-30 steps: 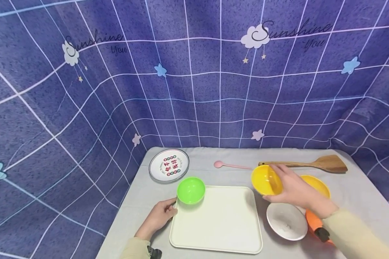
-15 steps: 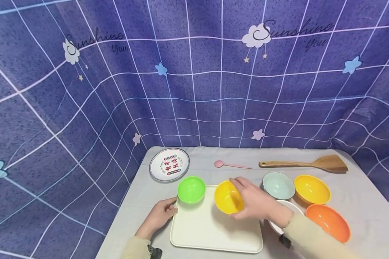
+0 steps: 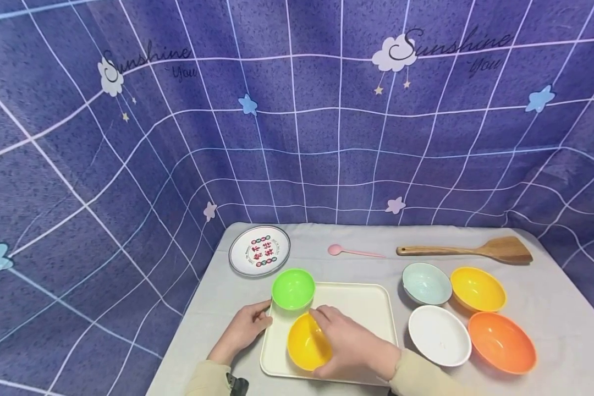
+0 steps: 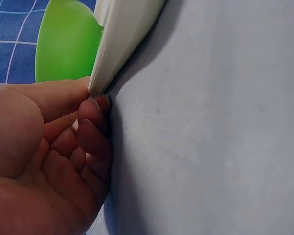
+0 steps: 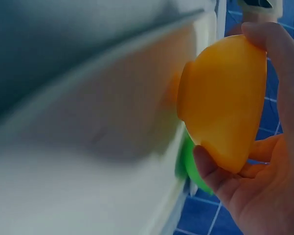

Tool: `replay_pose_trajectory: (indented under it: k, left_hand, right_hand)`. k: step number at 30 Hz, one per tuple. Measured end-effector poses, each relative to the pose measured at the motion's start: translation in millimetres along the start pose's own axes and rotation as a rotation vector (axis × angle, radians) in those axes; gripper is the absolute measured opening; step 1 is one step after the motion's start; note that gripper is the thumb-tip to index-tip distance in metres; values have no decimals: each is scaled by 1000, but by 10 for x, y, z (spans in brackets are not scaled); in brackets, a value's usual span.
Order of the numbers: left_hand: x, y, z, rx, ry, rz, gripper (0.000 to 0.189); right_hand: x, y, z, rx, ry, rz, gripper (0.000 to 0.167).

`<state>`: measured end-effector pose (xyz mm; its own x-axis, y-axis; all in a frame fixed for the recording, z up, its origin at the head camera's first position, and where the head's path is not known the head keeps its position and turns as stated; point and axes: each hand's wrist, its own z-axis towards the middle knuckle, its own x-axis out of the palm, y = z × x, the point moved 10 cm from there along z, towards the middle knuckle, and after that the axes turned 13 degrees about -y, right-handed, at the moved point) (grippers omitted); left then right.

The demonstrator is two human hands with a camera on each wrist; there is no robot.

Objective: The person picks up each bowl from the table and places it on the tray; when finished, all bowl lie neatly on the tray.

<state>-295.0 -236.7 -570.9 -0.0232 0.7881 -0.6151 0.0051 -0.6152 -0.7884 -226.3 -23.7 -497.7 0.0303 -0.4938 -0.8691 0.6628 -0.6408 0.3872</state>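
Note:
My right hand [image 3: 353,344] grips a yellow bowl [image 3: 308,345] by its rim, over the front left of the cream tray [image 3: 361,300]. In the right wrist view, the thumb and fingers span the bowl [image 5: 225,98], its base close to the tray's surface; I cannot tell whether it touches. A green bowl [image 3: 293,289] sits at the tray's back left corner. My left hand [image 3: 242,333] is at the tray's left edge. The left wrist view shows its thumb and curled fingers [image 4: 94,139] pinching the tray's rim [image 4: 110,54].
Right of the tray stand a pale blue bowl [image 3: 427,283], another yellow bowl [image 3: 477,289], a white bowl [image 3: 439,335] and an orange bowl [image 3: 502,342]. Along the back lie a white patterned plate [image 3: 259,251], a pink spoon [image 3: 355,252] and a wooden spatula [image 3: 475,250].
My right hand has carried the yellow bowl leftward from beside the right-hand bowls, down over the tray's front left. The left hand has stayed at the tray's edge.

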Motion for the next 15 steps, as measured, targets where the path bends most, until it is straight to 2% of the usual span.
replay_pose_trajectory:
  k: [10, 15]
  left_hand:
    - [17, 37, -1, -22, 10, 16, 54]
    - [11, 31, -7, -21, 16, 12, 53]
  right_hand:
    - [322, 174, 113, 25, -12, 85, 122]
    - [391, 283, 187, -10, -38, 110, 129]
